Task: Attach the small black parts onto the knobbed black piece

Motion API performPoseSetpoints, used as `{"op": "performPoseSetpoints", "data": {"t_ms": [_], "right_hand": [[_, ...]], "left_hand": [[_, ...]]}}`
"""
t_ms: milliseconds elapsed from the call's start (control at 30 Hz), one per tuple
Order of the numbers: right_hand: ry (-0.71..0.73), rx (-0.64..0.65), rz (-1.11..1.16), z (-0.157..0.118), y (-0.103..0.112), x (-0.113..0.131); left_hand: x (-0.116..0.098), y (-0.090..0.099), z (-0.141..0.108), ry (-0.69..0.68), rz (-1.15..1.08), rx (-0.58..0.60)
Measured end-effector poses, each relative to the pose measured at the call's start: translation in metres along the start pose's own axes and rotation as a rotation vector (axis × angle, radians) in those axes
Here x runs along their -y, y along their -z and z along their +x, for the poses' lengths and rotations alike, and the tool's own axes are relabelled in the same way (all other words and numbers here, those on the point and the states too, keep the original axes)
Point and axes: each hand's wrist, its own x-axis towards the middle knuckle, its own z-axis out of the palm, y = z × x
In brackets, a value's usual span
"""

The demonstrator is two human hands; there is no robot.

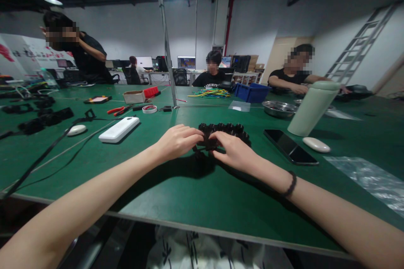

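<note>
Both of my hands meet at a small black part (206,141) just above the green table (164,201). My left hand (181,141) grips it from the left with bent fingers, the thumb mostly hidden. From the right, my right hand (235,149) pinches the same part between thumb and forefinger. Its exact kind is too dark to make out. Behind my fingers lies a cluster of similar black parts (235,128), set close together in rows. Another dark piece (199,155) shows just below my fingertips, partly in shadow.
A phone (290,146), a pale green bottle (312,109) and a white oval case (316,144) stand right. Left lie a white power bank (119,129) and red-handled pliers (118,110). Behind are metal bowls (279,109), a blue bin (252,92) and a pole (167,38). Several people are beyond.
</note>
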Motion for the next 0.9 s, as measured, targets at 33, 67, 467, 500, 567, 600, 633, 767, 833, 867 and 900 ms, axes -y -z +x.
{"op": "performPoseSetpoints", "data": {"t_ms": [33, 67, 467, 500, 567, 600, 633, 767, 833, 867, 900], "right_hand": [[0.001, -0.002, 0.002, 0.0000, 0.0000, 0.0003], [0.002, -0.004, 0.003, 0.0001, -0.0001, 0.0006], [0.015, 0.003, -0.004, 0.0004, -0.0014, 0.0000], [0.015, 0.006, -0.005, 0.0005, -0.0014, 0.0002], [0.014, 0.009, -0.005, 0.0006, -0.0011, 0.0007], [0.012, 0.010, -0.004, 0.0006, -0.0009, 0.0011], [0.010, 0.011, -0.003, 0.0006, -0.0008, 0.0013], [0.011, 0.009, 0.004, 0.0005, -0.0014, 0.0015], [0.016, 0.003, 0.009, 0.0003, -0.0021, 0.0011], [0.020, -0.001, 0.012, 0.0003, -0.0024, 0.0010], [0.023, -0.007, 0.016, 0.0002, -0.0026, 0.0009]], "left_hand": [[-0.0002, -0.0004, 0.0000, 0.001, -0.001, 0.000], [-0.0004, -0.0007, -0.0001, 0.002, -0.002, 0.002], [-0.0032, -0.0031, 0.0007, 0.017, -0.025, 0.011], [-0.0037, -0.0034, 0.0009, 0.021, -0.028, 0.013], [-0.0048, -0.0035, 0.0012, 0.029, -0.035, 0.022], [-0.0053, -0.0033, 0.0014, 0.032, -0.040, 0.028], [-0.0058, -0.0030, 0.0015, 0.034, -0.045, 0.034], [-0.0074, -0.0011, 0.0021, 0.033, -0.072, 0.048], [-0.0082, -0.0007, 0.0022, 0.029, -0.078, 0.061], [-0.0086, -0.0008, 0.0022, 0.028, -0.081, 0.068], [-0.0090, -0.0010, 0.0022, 0.029, -0.085, 0.072]]}}
